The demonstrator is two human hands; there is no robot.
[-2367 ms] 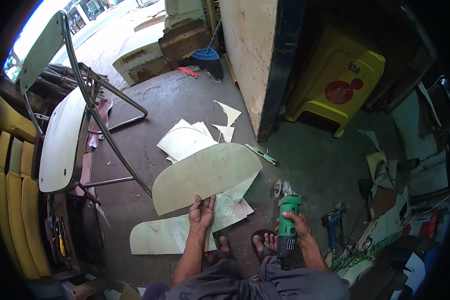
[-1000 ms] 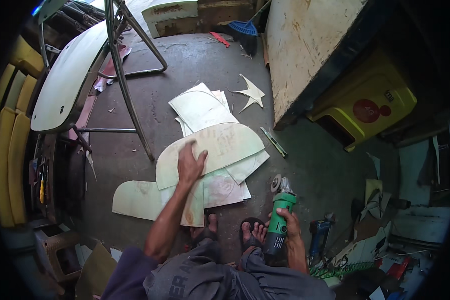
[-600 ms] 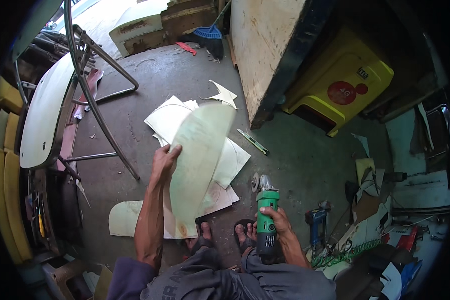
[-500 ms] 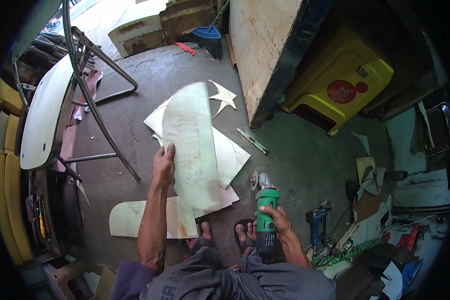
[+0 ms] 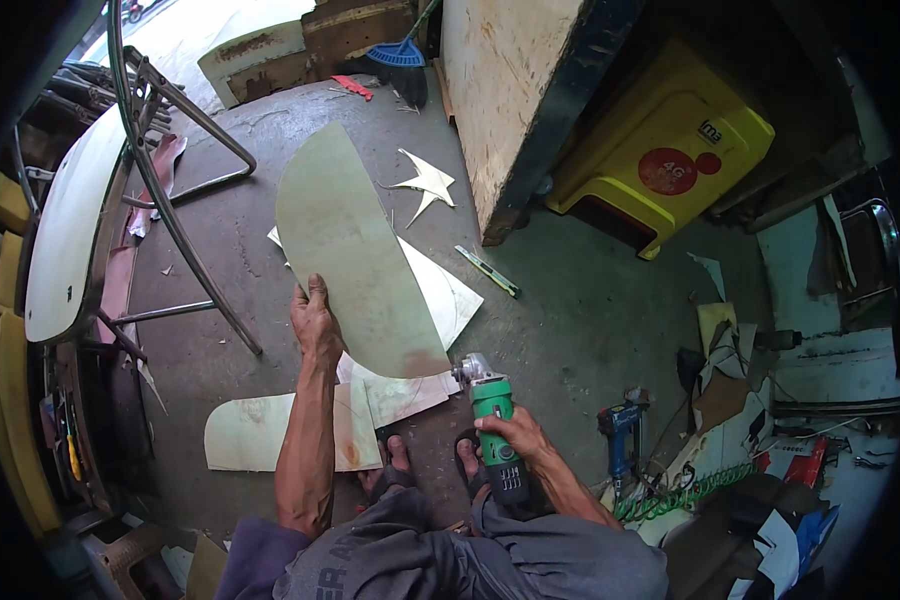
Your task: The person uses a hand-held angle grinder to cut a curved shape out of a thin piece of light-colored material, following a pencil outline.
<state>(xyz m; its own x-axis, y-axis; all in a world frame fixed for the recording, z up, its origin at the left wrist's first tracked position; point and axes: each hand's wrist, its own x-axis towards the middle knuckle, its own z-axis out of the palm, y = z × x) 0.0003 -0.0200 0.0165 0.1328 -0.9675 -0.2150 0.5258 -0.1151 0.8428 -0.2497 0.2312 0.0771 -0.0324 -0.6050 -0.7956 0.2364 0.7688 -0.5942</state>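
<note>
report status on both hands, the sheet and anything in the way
Left hand gripping pale rounded sheet by its left edge. Right hand gripping green grinder, head at sheet's lower right corner, contact unclear. Loose sheets beneath.

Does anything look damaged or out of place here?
Yes: the sheet in the left hand has a brownish smudge at its lower end, unlike the rest. A cutter knife lies on the floor, perhaps an odd spot.

A yellow stool (image 5: 640,135) is bearing a small dark printed mark and a red disc (image 5: 667,171) with short pale lettering. Below and left of the stool, grey trousers (image 5: 390,555) are showing dark capital letters, partly lost in folds.
</note>
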